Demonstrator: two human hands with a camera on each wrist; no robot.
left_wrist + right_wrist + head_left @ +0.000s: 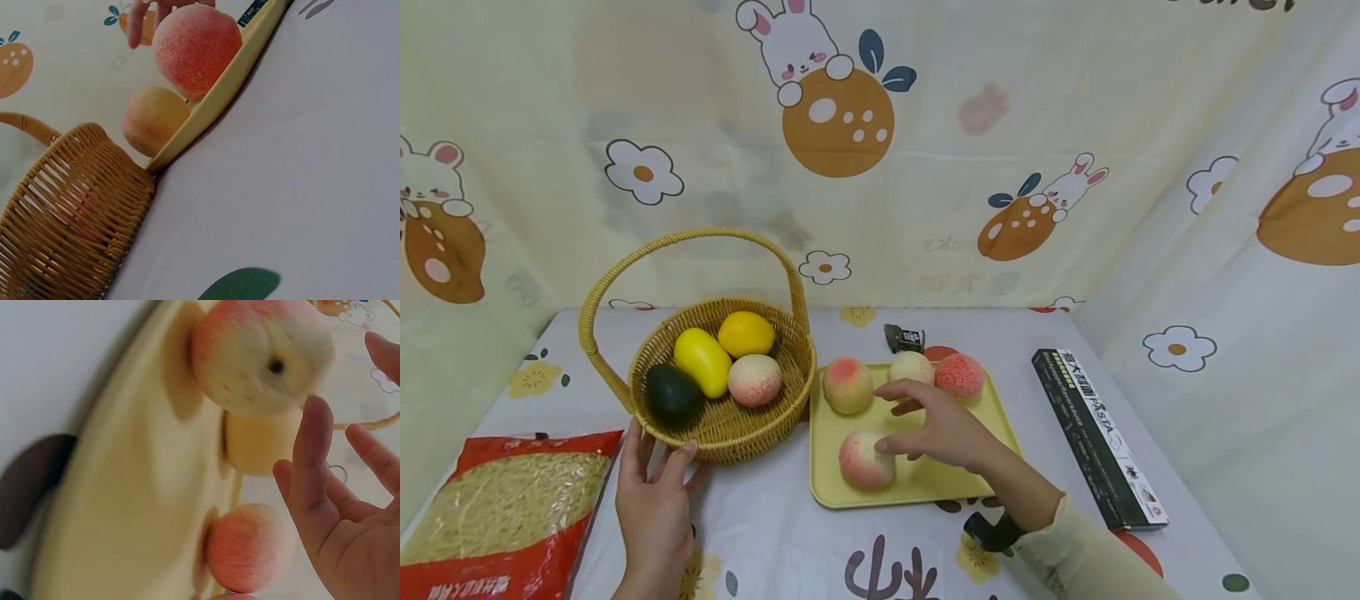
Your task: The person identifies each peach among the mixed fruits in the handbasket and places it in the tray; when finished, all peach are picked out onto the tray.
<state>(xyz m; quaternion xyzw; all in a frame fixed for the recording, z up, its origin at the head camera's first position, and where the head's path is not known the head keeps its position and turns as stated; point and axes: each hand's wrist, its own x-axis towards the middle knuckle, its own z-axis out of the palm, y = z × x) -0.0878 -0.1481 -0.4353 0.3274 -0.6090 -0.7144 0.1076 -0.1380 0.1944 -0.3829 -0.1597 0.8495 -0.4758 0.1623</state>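
Note:
Over the yellow tray (925, 492) my right hand (943, 425) reaches with fingers spread, its thumb right at the pale pink front peach (861, 462). In the right wrist view, a fingertip of that hand (350, 525) overlaps the edge of the near peach (256, 369). Behind it on the tray sit a yellow-red peach (847, 386), a paler round fruit (912, 367) and a pink one (959, 377). My left hand (655, 512) rests its extended fingers and thumb against the lower left side of the wicker basket (737, 446). It is out of sight in the left wrist view.
Inside the basket lie a dark green avocado (673, 396), two yellow fruits (702, 361) and a pink-speckled peach (755, 381). A red-edged bag (512, 508) lies at left, a black pasta box (1097, 437) at right, and a small dark packet (904, 337) behind the tray.

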